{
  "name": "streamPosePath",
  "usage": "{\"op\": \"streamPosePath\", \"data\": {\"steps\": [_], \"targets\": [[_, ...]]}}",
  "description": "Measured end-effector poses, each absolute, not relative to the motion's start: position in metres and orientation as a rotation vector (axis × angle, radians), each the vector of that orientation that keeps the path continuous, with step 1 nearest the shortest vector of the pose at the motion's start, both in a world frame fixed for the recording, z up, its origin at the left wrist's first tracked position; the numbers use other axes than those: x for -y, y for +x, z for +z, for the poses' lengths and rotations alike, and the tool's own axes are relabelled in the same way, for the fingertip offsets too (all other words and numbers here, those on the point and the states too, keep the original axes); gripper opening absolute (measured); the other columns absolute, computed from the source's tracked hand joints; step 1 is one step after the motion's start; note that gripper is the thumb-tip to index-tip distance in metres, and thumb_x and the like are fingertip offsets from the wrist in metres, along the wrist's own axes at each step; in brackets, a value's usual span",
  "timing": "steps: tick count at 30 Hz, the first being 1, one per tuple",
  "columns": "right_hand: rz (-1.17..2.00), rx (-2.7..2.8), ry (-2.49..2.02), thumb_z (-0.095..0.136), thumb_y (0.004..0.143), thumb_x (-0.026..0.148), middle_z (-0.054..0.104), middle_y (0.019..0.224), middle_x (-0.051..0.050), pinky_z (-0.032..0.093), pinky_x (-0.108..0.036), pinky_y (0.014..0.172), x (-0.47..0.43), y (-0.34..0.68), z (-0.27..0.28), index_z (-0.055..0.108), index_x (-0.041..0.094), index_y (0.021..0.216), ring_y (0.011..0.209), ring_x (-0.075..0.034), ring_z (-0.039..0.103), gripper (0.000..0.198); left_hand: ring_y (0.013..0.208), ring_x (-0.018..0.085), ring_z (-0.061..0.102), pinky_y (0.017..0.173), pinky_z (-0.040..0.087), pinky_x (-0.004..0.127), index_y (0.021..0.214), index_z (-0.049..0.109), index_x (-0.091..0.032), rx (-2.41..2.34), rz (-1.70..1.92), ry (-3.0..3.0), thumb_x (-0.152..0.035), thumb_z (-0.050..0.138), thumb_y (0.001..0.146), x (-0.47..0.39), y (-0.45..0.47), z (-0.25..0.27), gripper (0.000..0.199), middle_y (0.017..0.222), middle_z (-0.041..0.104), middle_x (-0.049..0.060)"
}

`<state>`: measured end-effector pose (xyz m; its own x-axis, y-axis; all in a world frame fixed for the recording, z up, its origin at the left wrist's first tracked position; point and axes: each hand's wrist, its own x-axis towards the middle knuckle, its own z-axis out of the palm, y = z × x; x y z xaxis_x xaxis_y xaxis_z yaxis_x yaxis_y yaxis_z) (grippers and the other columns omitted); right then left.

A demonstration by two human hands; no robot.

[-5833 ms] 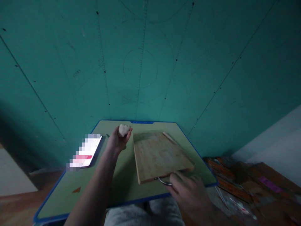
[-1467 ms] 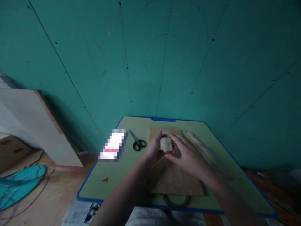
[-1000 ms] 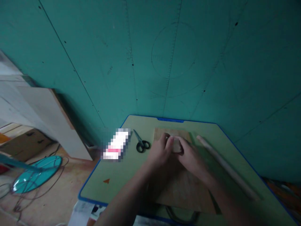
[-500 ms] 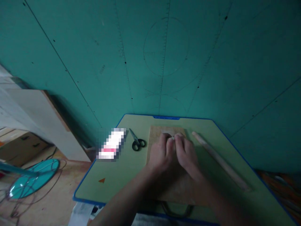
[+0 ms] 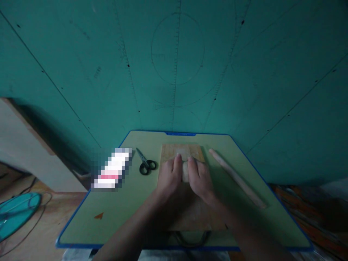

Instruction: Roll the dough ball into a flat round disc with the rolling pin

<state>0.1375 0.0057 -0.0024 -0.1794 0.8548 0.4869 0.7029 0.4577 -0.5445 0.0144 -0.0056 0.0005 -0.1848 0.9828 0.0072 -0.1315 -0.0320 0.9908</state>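
Observation:
A pale lump of dough point(image 5: 185, 172) is held low over the wooden cutting board point(image 5: 169, 149), part of it showing between my hands. My left hand point(image 5: 170, 174) wraps its fingers round the left end of the dough, thumb pointing forward. Round the right end curl the fingers of my right hand point(image 5: 200, 177), its thumb also on top. My palms hide the dough's ends, and whether it touches the board I cannot tell. To the right of the board lies a wooden rolling pin point(image 5: 236, 177), slanting toward me.
Black-handled scissors point(image 5: 146, 164) lie left of the board, beside a pixelated phone-like slab point(image 5: 112, 168). A small orange triangle point(image 5: 99, 216) is near the front left of the blue-edged table point(image 5: 122, 224). Behind stands a green wall point(image 5: 176, 72) with drawn lines.
My hands have moved apart and lowered their fingers, so the dough now shows between them. The whole view has shifted, putting the table further left.

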Motion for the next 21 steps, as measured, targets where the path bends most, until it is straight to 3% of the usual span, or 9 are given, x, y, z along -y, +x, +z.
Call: {"op": "streamPosePath", "data": {"steps": [4,7,11,15,18,21], "targets": [[0.249,2.027,-1.203,0.023,0.102,0.035,0.068,0.067,-0.006,0.043,-0.026,0.060,-0.006,0.139,0.006,0.062,0.020,0.076,0.063,-0.016,0.065,0.049,0.063,0.018,0.054,0.061,0.036,0.028,0.060,0.060,-0.020,-1.411,1.381,1.238,-0.048,0.048,0.092,0.006,0.017,0.002,0.044,0.061,0.060,0.003],[0.304,2.073,-1.205,0.027,0.101,0.033,0.071,0.074,-0.006,0.045,-0.027,0.063,-0.009,0.141,0.013,0.062,0.021,0.081,0.071,-0.018,0.068,0.043,0.068,0.018,0.056,0.064,0.039,0.027,0.067,0.063,-0.019,-1.339,1.405,1.225,-0.046,0.048,0.092,0.001,0.017,0.001,0.039,0.067,0.064,0.002],[0.383,2.124,-1.193,0.042,0.096,0.039,0.073,0.096,-0.010,0.050,-0.031,0.072,-0.011,0.151,0.016,0.059,0.019,0.112,0.088,-0.022,0.070,0.031,0.069,0.016,0.056,0.063,0.040,0.025,0.072,0.063,-0.018,-1.309,1.440,1.193,-0.043,0.054,0.089,-0.008,0.013,0.004,0.031,0.069,0.063,0.001],[0.445,2.246,-0.987,0.070,0.079,0.036,0.058,0.135,-0.014,0.048,-0.039,0.097,-0.012,0.159,0.013,0.043,0.020,0.137,0.122,-0.025,0.058,0.066,0.062,0.015,0.054,0.055,0.038,0.024,0.072,0.063,-0.016,-1.251,1.344,1.174,-0.054,0.050,0.088,-0.008,0.010,0.004,0.043,0.065,0.060,0.001],[0.523,2.296,-0.975,0.077,0.071,0.026,0.054,0.141,-0.013,0.045,-0.043,0.104,-0.011,0.158,0.013,0.041,0.024,0.141,0.130,-0.026,0.052,0.079,0.058,0.013,0.052,0.050,0.036,0.023,0.070,0.062,-0.016,-1.264,1.305,1.209,-0.065,0.043,0.088,-0.005,0.009,0.002,0.056,0.062,0.058,0.001],[0.578,2.311,-0.970,0.077,0.071,0.024,0.056,0.140,-0.011,0.046,-0.043,0.104,-0.009,0.157,0.015,0.044,0.027,0.140,0.128,-0.026,0.054,0.077,0.056,0.012,0.049,0.048,0.034,0.023,0.064,0.060,-0.015,-1.305,1.291,1.258,-0.072,0.042,0.084,-0.002,0.007,0.006,0.062,0.058,0.054,0.000]]}}
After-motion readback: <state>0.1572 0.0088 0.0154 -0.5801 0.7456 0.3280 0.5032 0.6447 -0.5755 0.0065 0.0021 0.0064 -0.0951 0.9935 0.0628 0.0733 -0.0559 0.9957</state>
